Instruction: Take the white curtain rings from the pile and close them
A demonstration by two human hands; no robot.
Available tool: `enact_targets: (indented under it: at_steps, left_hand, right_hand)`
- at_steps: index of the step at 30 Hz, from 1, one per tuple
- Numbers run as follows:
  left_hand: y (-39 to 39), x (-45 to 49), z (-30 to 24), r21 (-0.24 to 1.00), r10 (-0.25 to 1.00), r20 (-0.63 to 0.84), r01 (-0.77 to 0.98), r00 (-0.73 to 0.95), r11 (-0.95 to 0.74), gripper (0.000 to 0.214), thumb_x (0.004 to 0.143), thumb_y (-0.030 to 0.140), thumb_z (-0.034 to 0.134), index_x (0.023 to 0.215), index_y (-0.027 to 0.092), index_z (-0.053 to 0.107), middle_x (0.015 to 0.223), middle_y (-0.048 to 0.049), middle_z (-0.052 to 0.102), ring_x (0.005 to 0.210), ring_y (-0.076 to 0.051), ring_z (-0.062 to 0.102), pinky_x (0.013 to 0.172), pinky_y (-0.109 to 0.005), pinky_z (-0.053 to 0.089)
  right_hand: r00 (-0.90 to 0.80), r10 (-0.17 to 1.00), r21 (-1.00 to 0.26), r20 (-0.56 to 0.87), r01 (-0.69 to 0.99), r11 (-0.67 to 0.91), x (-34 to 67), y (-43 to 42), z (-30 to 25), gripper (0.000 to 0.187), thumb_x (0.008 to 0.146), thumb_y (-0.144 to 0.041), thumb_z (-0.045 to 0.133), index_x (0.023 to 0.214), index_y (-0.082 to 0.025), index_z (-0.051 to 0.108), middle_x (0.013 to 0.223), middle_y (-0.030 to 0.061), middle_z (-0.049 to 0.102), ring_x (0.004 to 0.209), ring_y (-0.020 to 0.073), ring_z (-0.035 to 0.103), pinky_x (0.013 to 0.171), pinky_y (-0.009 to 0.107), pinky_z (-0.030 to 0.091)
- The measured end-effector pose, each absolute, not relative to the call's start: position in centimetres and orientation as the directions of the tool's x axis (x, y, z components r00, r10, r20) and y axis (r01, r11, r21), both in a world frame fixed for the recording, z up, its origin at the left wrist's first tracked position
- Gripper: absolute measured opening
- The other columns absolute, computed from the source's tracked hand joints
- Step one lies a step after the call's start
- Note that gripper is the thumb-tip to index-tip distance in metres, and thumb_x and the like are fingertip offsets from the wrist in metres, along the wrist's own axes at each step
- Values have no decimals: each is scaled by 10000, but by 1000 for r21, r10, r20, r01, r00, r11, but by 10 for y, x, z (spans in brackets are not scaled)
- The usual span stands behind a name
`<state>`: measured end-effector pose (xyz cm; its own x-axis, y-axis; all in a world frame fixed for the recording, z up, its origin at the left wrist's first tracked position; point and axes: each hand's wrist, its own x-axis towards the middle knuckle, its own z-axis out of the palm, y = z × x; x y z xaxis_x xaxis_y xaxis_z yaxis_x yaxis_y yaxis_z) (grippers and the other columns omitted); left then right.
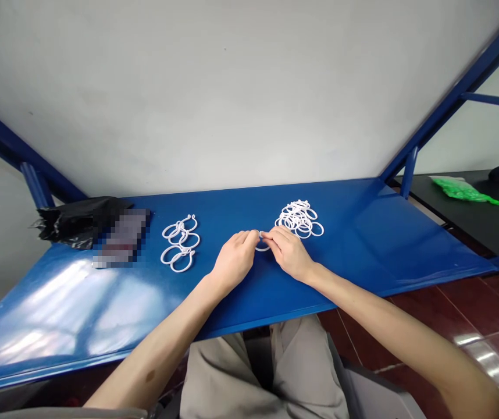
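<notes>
Between my two hands is a white plastic ring [262,249], its lower curve showing below my fingers. My left hand [237,256] pinches it from the left, and my right hand [290,250] pinches it from the right, with the fingertips of both almost meeting. The fingers cover most of the ring's upper part. Just beyond my right hand lies a heap of several similar white rings [299,218]. To the left of my left hand, a smaller group of white rings [181,241] with small knobbed ends lies overlapping.
The blue table [345,233] meets a pale wall [232,105] at its back, with blue frame bars [428,105] at both sides. A black plastic bag [75,218] and a blurred-out flat item [123,235] lie at left. A green bag [465,191] rests on a black table at right.
</notes>
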<state>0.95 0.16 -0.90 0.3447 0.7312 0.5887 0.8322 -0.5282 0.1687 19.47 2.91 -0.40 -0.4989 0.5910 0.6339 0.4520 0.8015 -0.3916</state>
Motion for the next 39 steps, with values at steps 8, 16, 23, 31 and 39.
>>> enact_targets:
  at_steps: [8, 16, 23, 31, 39]
  left_hand:
    - [4, 10, -4, 217, 742, 576, 810, 344, -545, 214, 1040, 237, 388, 988, 210, 594, 886, -57, 693, 785, -192, 640, 730, -314, 484]
    - [26, -48, 5, 190, 745, 657, 982, -117, -13, 254, 919, 351, 568, 1066, 150, 620, 1038, -193, 677, 1035, -373, 585, 853, -484, 431]
    - [30, -92, -9, 228, 823, 551, 974, -141, 15, 97, 886, 286, 544, 844, 199, 551, 784, -115, 620, 964, -355, 530, 851, -536, 368]
    - [32, -72, 3, 297, 810, 579, 949, -87, -110, 227, 891, 171, 461, 1080, 189, 586, 964, -113, 649, 984, -307, 560, 858, -464, 432]
    - [15, -27, 25, 811, 934, 324, 553, -151, -192, 241, 894, 235, 485, 1097, 202, 610, 854, -10, 607, 660, -146, 627, 654, -307, 551]
  right_hand:
    - [-502, 582, -382, 640, 449, 808, 193, 32, -4, 269, 1062, -264, 430, 1087, -215, 693, 884, 79, 676, 848, 229, 610, 779, 398, 552]
    - [-169, 703, -435, 691, 679, 591, 237, 72, 10, 274, 1029, -335, 495, 1078, -223, 740, 1003, 99, 675, 946, 255, 639, 845, 431, 547]
    - [-83, 789, -483, 609, 750, 452, 262, 94, 3, 251, 992, -355, 530, 991, -205, 731, 937, 85, 699, 830, 236, 623, 802, 417, 524]
    - [-85, 768, -437, 635, 780, 447, 257, 91, 4, 207, 987, -332, 548, 930, -220, 713, 939, 101, 669, 910, 278, 579, 835, 456, 508]
    - [-312, 647, -403, 696, 575, 712, 221, 52, 20, 184, 1021, -297, 517, 1017, -243, 693, 994, 78, 695, 975, 259, 616, 889, 449, 518]
